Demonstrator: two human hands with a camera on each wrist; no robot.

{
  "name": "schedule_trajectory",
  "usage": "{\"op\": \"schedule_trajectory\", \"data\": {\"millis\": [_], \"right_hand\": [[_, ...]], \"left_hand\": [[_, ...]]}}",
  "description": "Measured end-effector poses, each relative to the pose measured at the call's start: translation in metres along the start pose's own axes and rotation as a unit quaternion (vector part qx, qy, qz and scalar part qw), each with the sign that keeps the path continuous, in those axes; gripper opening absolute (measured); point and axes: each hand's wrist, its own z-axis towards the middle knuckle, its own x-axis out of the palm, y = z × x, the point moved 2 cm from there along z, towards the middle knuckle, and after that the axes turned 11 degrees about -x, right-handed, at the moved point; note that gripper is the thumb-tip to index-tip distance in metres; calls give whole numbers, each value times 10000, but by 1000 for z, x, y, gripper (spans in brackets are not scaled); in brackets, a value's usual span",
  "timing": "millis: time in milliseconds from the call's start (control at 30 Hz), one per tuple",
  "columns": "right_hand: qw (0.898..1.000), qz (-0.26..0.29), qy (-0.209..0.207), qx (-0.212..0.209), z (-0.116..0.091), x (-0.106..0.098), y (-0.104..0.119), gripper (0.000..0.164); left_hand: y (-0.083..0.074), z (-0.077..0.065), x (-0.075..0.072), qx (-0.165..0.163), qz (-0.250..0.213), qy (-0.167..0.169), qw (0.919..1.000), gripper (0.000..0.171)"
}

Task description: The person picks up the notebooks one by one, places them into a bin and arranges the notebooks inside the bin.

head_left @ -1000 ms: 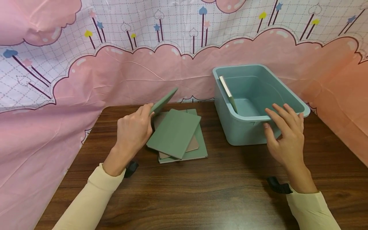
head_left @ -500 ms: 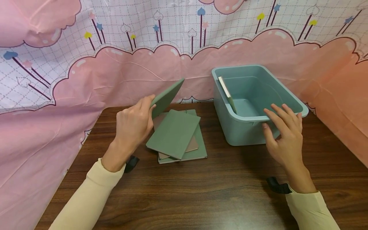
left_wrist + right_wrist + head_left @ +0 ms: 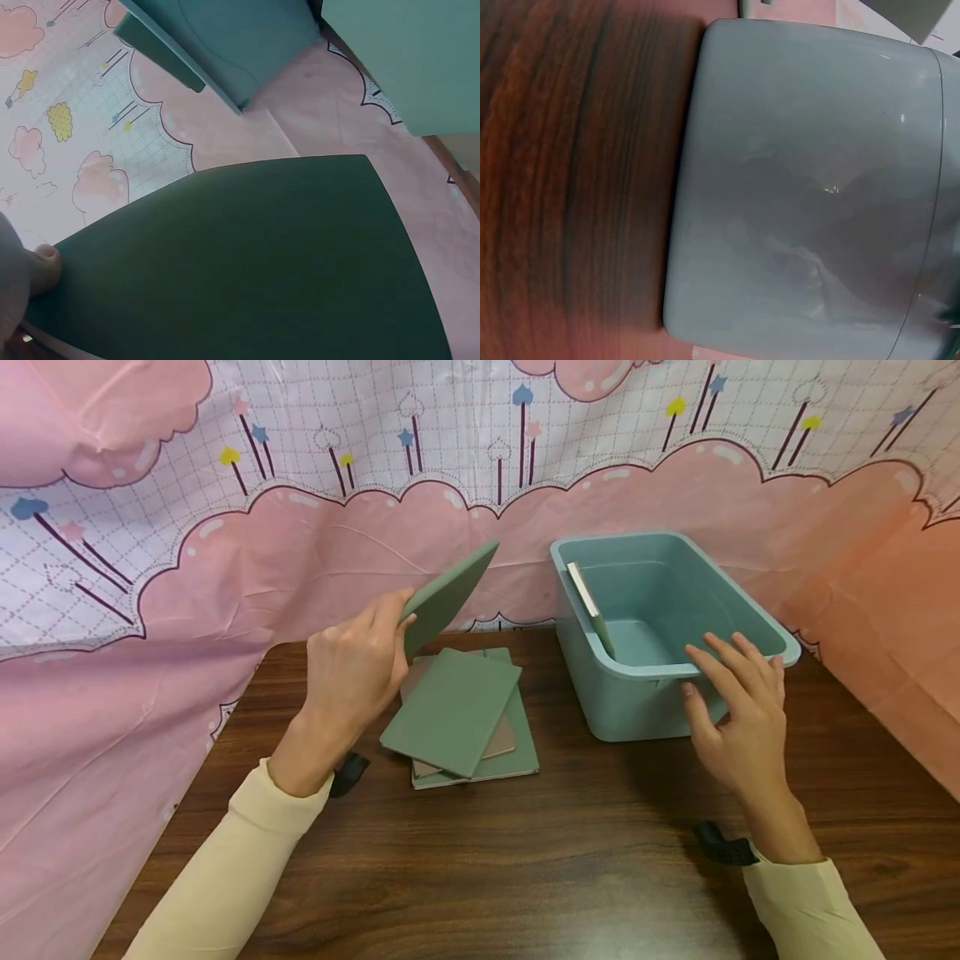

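My left hand point(image 3: 356, 664) pinches a green hardcover book point(image 3: 452, 597) by its edge, holding it tilted above a small pile. In the left wrist view the thumb lies at the edge of the held book point(image 3: 262, 262), whose cover fills the lower part. The pile has a green book point(image 3: 453, 710) on top, a brown one point(image 3: 501, 739) beneath, and a larger green book point(image 3: 528, 752) at the bottom. With fingers spread and relaxed, my right hand point(image 3: 742, 722) is at the front rim of a blue-green plastic bin point(image 3: 622, 702); the bin's outer wall point(image 3: 802, 180) fills the right wrist view.
Inside the bin, one book point(image 3: 588, 602) stands leaning against the left wall. Bin and pile sit on a dark wooden table point(image 3: 480, 868). A pink patterned cloth point(image 3: 315, 552) hangs behind and along both sides.
My left hand has lifted the green book up and to the right, away from the pile. My right hand has stayed at the bin's rim.
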Motion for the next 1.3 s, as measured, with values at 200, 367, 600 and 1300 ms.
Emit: {"op": "schedule_trajectory", "data": {"millis": [200, 367, 600, 1300], "right_hand": [[10000, 18, 9, 7, 0, 0, 1, 40], [10000, 13, -9, -32, 0, 0, 0, 39], [10000, 16, -22, -49, 0, 0, 0, 39], [10000, -12, 0, -16, -1, 1, 0, 39]], "left_hand": [[-3, 8, -1, 83, -16, -80, 9999, 22], [-4, 15, -3, 148, 74, -147, 9998, 22], [-7, 23, -6, 224, 152, -270, 9993, 23], [-21, 44, -9, 508, 5, -596, 9969, 22]]}}
